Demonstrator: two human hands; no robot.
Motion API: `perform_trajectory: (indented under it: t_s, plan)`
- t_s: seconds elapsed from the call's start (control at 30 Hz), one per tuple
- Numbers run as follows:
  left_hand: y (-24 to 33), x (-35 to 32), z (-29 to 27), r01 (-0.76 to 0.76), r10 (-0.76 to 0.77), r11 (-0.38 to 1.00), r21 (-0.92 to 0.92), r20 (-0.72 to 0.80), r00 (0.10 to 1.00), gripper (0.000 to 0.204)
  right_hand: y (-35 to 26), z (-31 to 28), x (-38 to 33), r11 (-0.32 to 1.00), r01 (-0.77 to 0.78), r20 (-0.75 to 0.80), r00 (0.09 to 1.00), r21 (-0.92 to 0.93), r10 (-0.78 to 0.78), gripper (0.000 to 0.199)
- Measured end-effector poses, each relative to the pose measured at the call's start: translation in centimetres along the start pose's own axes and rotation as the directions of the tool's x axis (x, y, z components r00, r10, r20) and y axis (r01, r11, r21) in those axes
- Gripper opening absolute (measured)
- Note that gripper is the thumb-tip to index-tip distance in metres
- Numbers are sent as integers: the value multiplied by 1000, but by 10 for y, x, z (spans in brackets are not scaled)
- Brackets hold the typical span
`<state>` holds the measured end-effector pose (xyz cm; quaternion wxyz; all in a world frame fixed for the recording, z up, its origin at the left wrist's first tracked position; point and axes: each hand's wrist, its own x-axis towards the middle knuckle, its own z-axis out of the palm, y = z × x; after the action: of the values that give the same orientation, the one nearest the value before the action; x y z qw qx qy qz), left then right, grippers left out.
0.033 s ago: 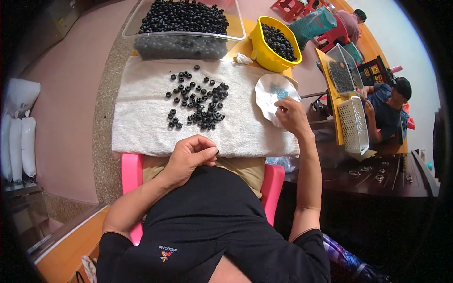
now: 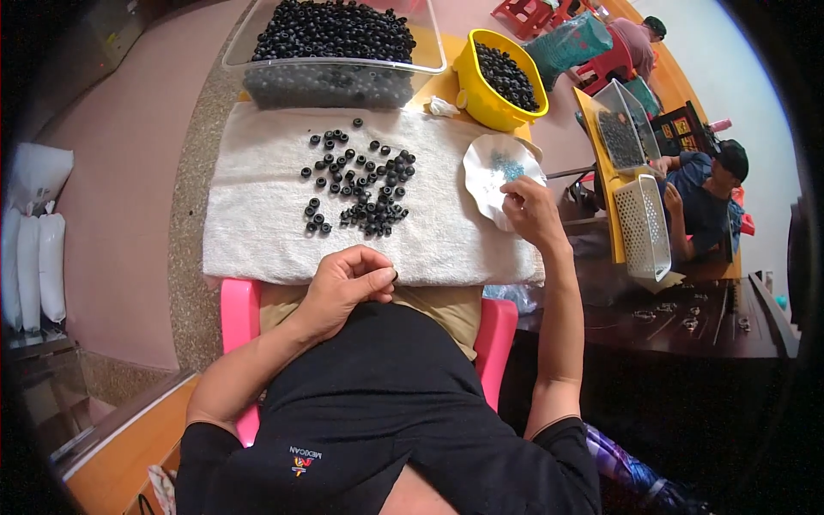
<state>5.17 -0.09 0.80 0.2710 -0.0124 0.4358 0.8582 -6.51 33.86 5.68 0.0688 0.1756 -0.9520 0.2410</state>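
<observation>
My left hand (image 2: pixel 354 283) is at the near edge of the white towel (image 2: pixel 257 245), thumb and forefinger pinched on a black bead that is mostly hidden. Over the right side of the towel, my right hand (image 2: pixel 532 210) reaches to a white scalloped dish (image 2: pixel 482 202). Its fingers are bunched together by a small heap of tiny blue pieces (image 2: pixel 508 165); whatever they hold is hidden. Loose black beads (image 2: pixel 369 184) lie scattered and clustered on the towel, beyond my left hand.
A clear plastic tub (image 2: pixel 343 86) full of black beads stands at the back, beside a yellow basin (image 2: pixel 481 103) of the same. A crumpled white tissue (image 2: pixel 442 107) lies between them. To the right, a person (image 2: pixel 708 197) sits by a white perforated basket (image 2: pixel 642 227).
</observation>
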Motion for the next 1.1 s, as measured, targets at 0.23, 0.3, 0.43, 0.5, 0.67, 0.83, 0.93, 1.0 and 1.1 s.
perform_trajectory:
  t_s: [0.23, 0.3, 0.43, 0.5, 0.67, 0.83, 0.93, 1.0, 1.1]
  plan:
    - [4, 0, 3, 7, -7, 1000, 17, -11, 1000, 16, -1, 2, -17, 993, -52, -71, 996, 104, 60, 17]
    - [3, 0, 4, -3, 3, 1000, 16, -12, 1000, 15, -9, 0, -20, 975, -117, -69, 989, 191, 132, 14]
    - [1, 2, 3, 5, -4, 999, 38, -13, 1000, 12, -52, 7, -33, 682, -233, 60, 962, 693, 267, 8]
    - [1, 3, 3, -8, 9, 999, 33, -8, 1000, 12, -78, 17, -40, 656, -224, 132, 973, 721, 187, 8]
    - [2, 3, 6, -15, 14, 999, 50, 8, 1000, 12, -114, 52, -55, 436, -307, 342, 940, 846, -1, 8]
    - [0, 4, 3, -24, 19, 998, 66, 65, 998, 12, -138, 55, -52, 255, -446, 465, 885, 858, -14, 9]
    - [-1, 4, 1, -31, 23, 996, 81, 89, 996, 12, -140, 58, -53, 226, -461, 477, 878, 858, -21, 9]
    - [0, 4, 2, -32, 24, 997, 69, 112, 993, 13, -141, 58, -55, 247, -475, 491, 871, 845, -2, 9]
    - [0, 4, 2, -24, 17, 997, 77, 96, 995, 13, -127, 69, -60, 320, -458, 484, 875, 829, -4, 10]
